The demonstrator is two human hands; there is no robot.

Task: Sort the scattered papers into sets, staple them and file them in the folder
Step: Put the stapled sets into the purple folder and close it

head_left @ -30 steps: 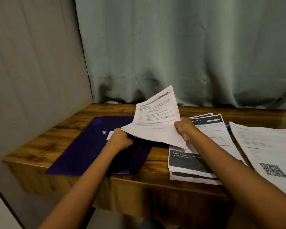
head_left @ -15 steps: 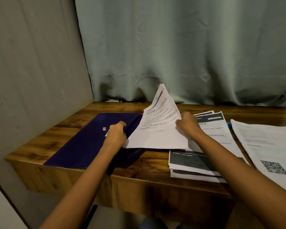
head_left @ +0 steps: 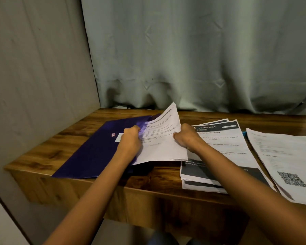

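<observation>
A wood-grain tabletop (head_left: 163,175) carries a purple folder (head_left: 95,152) at its left, a stack of dark-banded printed papers (head_left: 226,138) right of centre, and just beside that, at the far right, white sheets (head_left: 281,156) bearing a QR code

A wooden table (head_left: 162,175) is seen from above, backed by a grey-green curtain (head_left: 201,50) and a plain wall (head_left: 34,68). On its left part lies a purple folder (head_left: 95,152), whose top cover is lifted by the left grip (head_left: 131,140), fingers curled round its edge. A set of printed papers (head_left: 162,145) is pinched at its right edge by the right grip (head_left: 187,138) and held tilted, its left edge at the folder's opening. Further right, a stack of dark-banded sheets (head_left: 223,149) is spread, with a QR-code sheet (head_left: 286,156) just beside it.
</observation>
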